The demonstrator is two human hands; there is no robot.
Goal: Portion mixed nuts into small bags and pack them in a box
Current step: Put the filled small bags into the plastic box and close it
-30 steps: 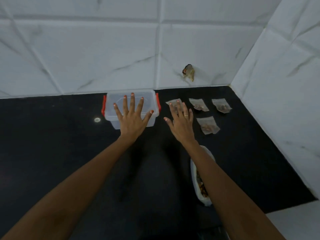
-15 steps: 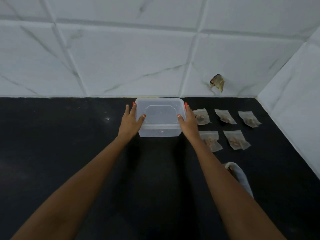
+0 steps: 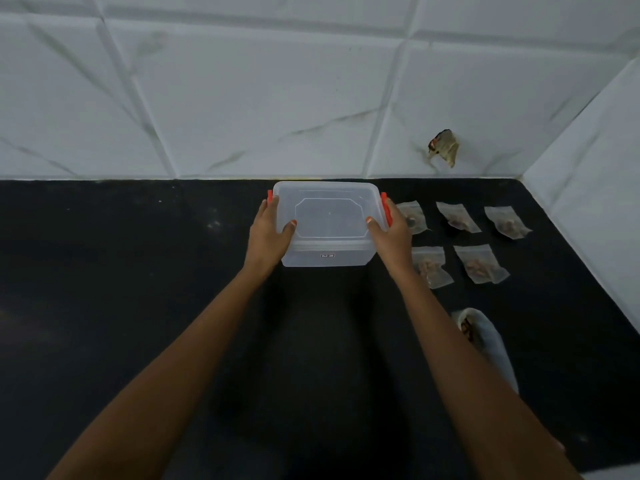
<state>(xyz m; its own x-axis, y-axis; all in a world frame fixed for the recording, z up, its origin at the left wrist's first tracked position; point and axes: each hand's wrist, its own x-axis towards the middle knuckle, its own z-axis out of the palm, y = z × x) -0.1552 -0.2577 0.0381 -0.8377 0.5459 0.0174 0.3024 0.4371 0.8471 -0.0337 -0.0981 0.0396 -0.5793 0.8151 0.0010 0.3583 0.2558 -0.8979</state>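
Black counter [image 3: 104,306] up against a white marble-look tiled wall [image 3: 277,98], and the light is pretty dim. Near the back edge, about mid-frame, sits the clear plastic box [image 3: 329,216] with its lid on and an orange-red latch [image 3: 385,206] at each end. Both hands have hold of it: the left hand [image 3: 268,233] grips the left end, thumb lying on the lid and fingers wrapped down the side, and the right hand [image 3: 393,237] mirrors that on the right end. Can't tell for sure if the base is touching the counter. Just right of the box, five small bags of nuts lie flat, three in a back row [image 3: 457,216] and two in a front row [image 3: 479,263]; the ones closest to the box are partly hidden by the right hand and wrist. Closer to the camera there's a bigger white bag [image 3: 485,337] with nuts showing at its mouth, half behind the right forearm. On the wall above the bags is some brownish scrap [image 3: 444,150], no idea what.
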